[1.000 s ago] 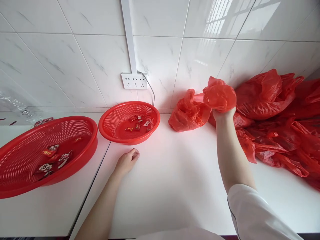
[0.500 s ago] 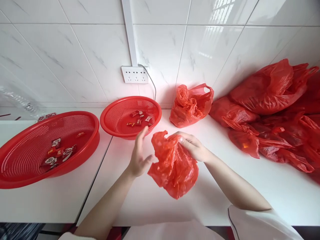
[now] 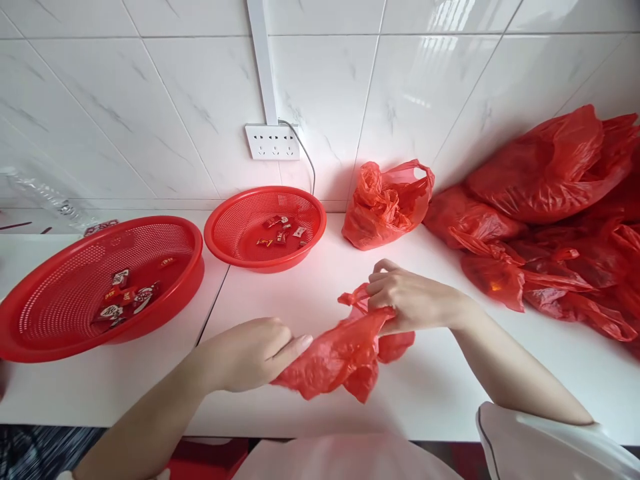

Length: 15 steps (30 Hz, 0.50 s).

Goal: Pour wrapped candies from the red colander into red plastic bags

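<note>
A crumpled red plastic bag is stretched between my two hands, just above the white tabletop. My left hand is closed on the bag's lower left end, thumb on top. Gathered in the closed fingers of my right hand is its upper right part, and loose folds hang below. Beyond my hands stands a round red basket with several small wrapped sweets in it.
A larger red basket with several wrapped snacks stands left. An upright red bag is near the wall, and filled red bags are piled at right. A power socket and clear bottle are behind.
My left hand, open and apart from the bag before, has taken hold of its left end. The bag has gone from hanging in my right hand to being pulled out sideways.
</note>
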Each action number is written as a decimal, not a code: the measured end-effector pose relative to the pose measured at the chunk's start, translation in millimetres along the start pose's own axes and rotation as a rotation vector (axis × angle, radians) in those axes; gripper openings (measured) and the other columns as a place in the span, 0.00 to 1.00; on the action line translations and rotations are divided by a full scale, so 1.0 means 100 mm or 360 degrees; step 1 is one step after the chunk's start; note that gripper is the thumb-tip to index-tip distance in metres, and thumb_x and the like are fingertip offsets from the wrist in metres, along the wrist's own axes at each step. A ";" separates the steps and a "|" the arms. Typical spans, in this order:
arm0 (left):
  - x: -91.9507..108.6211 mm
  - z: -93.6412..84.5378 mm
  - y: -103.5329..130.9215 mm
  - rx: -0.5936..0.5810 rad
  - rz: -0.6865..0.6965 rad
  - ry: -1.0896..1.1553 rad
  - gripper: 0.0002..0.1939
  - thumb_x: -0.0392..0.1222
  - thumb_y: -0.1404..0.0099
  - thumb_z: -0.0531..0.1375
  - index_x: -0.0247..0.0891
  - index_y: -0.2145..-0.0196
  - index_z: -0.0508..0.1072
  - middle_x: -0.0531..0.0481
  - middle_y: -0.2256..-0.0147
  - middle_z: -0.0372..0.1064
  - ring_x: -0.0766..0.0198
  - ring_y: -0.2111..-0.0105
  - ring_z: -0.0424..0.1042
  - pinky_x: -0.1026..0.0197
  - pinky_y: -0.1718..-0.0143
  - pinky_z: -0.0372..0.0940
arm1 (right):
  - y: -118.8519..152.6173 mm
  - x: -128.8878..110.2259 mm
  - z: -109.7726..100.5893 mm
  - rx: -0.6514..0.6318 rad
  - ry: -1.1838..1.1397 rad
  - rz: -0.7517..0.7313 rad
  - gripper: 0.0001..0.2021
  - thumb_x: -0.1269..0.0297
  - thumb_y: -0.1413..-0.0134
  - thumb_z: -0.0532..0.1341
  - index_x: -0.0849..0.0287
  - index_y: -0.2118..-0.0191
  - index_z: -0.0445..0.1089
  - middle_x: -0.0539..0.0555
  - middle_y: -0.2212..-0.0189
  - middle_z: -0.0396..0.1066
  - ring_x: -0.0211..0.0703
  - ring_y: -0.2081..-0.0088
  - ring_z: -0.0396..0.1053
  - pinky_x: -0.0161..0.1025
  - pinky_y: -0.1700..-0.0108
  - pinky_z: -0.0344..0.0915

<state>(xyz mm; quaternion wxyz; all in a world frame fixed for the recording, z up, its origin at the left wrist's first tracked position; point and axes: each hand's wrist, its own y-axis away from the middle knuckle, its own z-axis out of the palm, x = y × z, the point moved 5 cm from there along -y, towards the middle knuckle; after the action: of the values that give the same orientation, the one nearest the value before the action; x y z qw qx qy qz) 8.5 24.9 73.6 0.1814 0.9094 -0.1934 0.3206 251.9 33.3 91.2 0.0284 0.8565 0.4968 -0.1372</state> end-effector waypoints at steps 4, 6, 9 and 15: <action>-0.09 0.01 -0.05 -0.0083 -0.0351 -0.0867 0.30 0.56 0.31 0.42 0.39 0.87 0.58 0.49 0.86 0.58 0.65 0.87 0.54 0.59 0.81 0.47 | 0.07 0.04 -0.05 0.0043 0.0291 0.0367 0.25 0.47 0.37 0.51 0.58 0.78 0.69 0.51 0.81 0.68 0.38 0.77 0.61 0.44 0.57 0.53; -0.02 -0.07 -0.06 0.0065 -0.0445 -0.1089 0.30 0.53 0.30 0.40 0.38 0.83 0.65 0.47 0.84 0.62 0.61 0.84 0.61 0.59 0.79 0.49 | 0.07 0.07 -0.01 0.0103 0.0550 0.0620 0.24 0.56 0.32 0.47 0.60 0.74 0.71 0.52 0.82 0.67 0.38 0.78 0.60 0.43 0.62 0.52; 0.23 -0.08 -0.02 0.0182 -0.0339 -0.1331 0.20 0.44 0.30 0.44 0.35 0.69 0.73 0.45 0.78 0.67 0.56 0.76 0.69 0.59 0.77 0.53 | 0.00 0.05 0.14 0.0060 0.0850 0.0724 0.17 0.75 0.38 0.48 0.65 0.51 0.70 0.52 0.81 0.68 0.39 0.81 0.59 0.41 0.69 0.48; 0.63 0.46 -0.24 0.0084 0.0554 -0.1186 0.16 0.23 0.43 0.47 0.35 0.67 0.71 0.44 0.67 0.70 0.55 0.64 0.70 0.58 0.67 0.62 | -0.26 -0.08 0.34 -0.0230 0.0776 0.0534 0.27 0.84 0.49 0.49 0.62 0.44 0.65 0.51 0.80 0.69 0.40 0.81 0.61 0.38 0.75 0.46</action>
<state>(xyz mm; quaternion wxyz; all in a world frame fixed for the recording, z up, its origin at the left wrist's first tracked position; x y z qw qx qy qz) 89.2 10.0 75.9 0.0184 0.9212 -0.3886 0.0001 218.9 33.1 63.1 -0.0085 0.9300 0.3491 0.1147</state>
